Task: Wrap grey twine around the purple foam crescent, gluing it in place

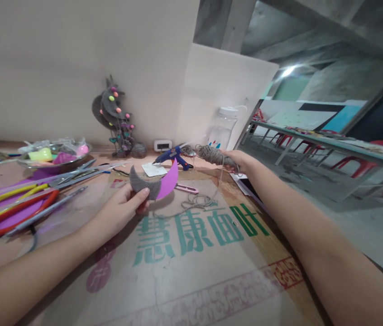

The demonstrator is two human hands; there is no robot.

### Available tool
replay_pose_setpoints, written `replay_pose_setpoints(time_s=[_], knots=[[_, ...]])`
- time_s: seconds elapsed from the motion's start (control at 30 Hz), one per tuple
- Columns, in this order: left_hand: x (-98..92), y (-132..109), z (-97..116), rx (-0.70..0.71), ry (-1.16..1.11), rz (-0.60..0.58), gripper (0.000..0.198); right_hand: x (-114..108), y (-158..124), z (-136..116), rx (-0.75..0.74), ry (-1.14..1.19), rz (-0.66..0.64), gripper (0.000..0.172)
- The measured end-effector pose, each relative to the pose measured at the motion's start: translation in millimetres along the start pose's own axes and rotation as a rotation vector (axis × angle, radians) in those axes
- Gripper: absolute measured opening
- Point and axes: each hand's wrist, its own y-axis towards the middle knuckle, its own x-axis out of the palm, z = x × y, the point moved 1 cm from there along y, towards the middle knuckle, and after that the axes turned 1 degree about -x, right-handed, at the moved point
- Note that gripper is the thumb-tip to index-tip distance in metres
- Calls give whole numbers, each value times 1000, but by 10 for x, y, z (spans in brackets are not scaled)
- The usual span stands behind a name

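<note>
My left hand [132,201] pinches a crescent moon cutout [167,183] above the cardboard. The moon's left part is wrapped in grey yarn, while its right tip is bare purple. Farther off to the right, my right hand [237,160] is closed around a bundle of grey yarn [213,155]. From the bundle a strand hangs down to loose loops [200,201] on the cardboard [191,280], and on toward the moon. Just behind the moon lie a blue glue gun [173,156] and a pink utility knife [187,188].
Scissors with yellow [11,197] and red handles [21,215] lie at left, near a bowl [54,159] of coloured bits. A grey moon ornament with pompoms [113,108] leans on the wall. A small white timer [162,145] and a clear bottle [223,127] stand at the back.
</note>
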Motion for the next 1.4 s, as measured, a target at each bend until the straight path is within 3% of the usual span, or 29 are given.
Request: replay_pose_setpoints(time_s=[0.2, 0.3, 0.43, 0.57, 0.7, 0.8, 0.97, 1.1, 1.2, 1.3, 1.4], knots=[[-9, -7, -31, -12, -8, -9, 31, -139, -95, -93, 8, -201, 112, 34], [-22, -5, -32, -1, 21, -16, 30, -236, -139, -209, -3, -275, 9, 30], [-17, 2, 16, -11, 28, 0, 29, -175, -185, -299, -8, -320, -188, 42], [5, 6, 44, -5, 23, -7, 29, 28, -198, -240, 20, -322, -204, 48], [6, 3, 37, -4, 14, 2, 31, 91, -172, -148, 36, -177, -219, 32], [-6, 5, 28, -2, 16, 0, 32, -35, -139, -159, 28, -11, -123, 26], [-21, 8, 23, 24, 69, -12, 34, -354, -158, -306, -64, 242, 151, 23], [-16, -1, 25, 16, 62, -20, 35, -561, -296, -460, -228, 511, 305, 19], [-16, 1, 16, 27, 53, -19, 35, -687, -487, -614, -378, 570, 329, 24], [-23, 10, 10, 49, 55, -20, 34, -800, -714, -779, -508, 580, 254, 26], [-27, 13, 13, 49, 55, -24, 33, -857, -862, -885, -597, 421, 3, 39]])
